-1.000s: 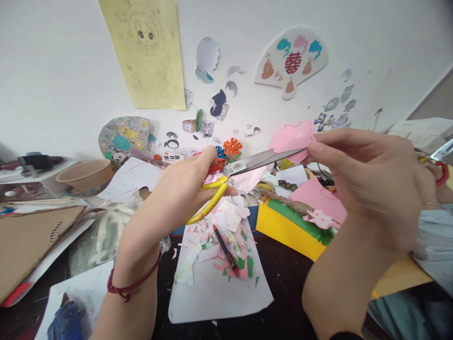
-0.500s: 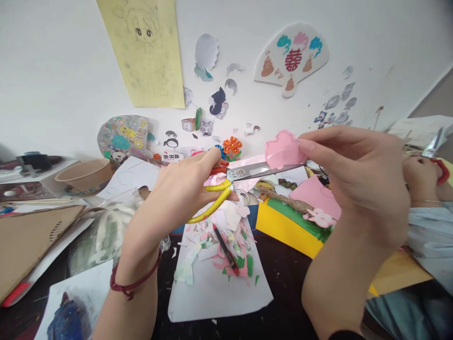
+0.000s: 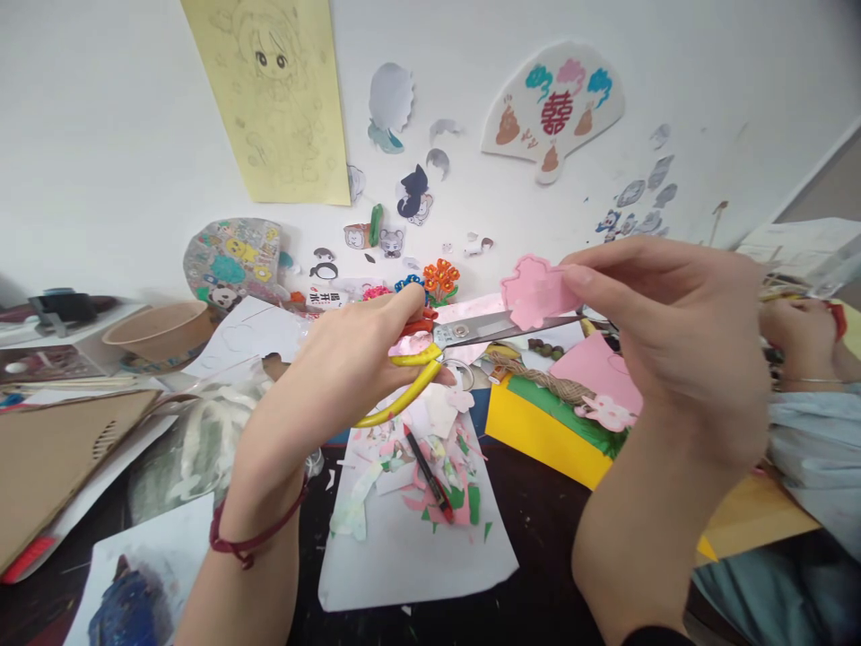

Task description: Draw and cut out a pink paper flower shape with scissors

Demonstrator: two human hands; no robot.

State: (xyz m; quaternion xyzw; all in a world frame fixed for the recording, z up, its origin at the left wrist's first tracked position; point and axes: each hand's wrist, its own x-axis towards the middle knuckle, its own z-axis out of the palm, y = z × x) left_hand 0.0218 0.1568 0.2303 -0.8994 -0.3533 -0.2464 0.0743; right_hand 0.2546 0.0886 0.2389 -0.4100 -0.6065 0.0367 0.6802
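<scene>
My left hand (image 3: 363, 350) is closed round the yellow and red handles of a pair of scissors (image 3: 481, 329), whose blades point right. Between thumb and fingertips, my right hand (image 3: 679, 323) pinches a small pink paper cutout (image 3: 534, 292) with a wavy outline. The cutout lies against the scissor blades, overlapping them. Below, a white sheet (image 3: 417, 570) bears pink, green and white paper scraps and a dark pen with red ends (image 3: 429, 474).
To the right lie a yellow sheet (image 3: 525, 440), twisted twine (image 3: 552, 383) and pink paper (image 3: 598, 370). Another person's hand (image 3: 804, 336) is at the far right. A clay-coloured bowl (image 3: 161, 332), cardboard (image 3: 67, 449) and a plastic bag (image 3: 188, 458) are on the left.
The pink cutout has turned and shifted slightly down and left against the blades. My left hand has barely moved. The other person's scissors have moved lower at the far right.
</scene>
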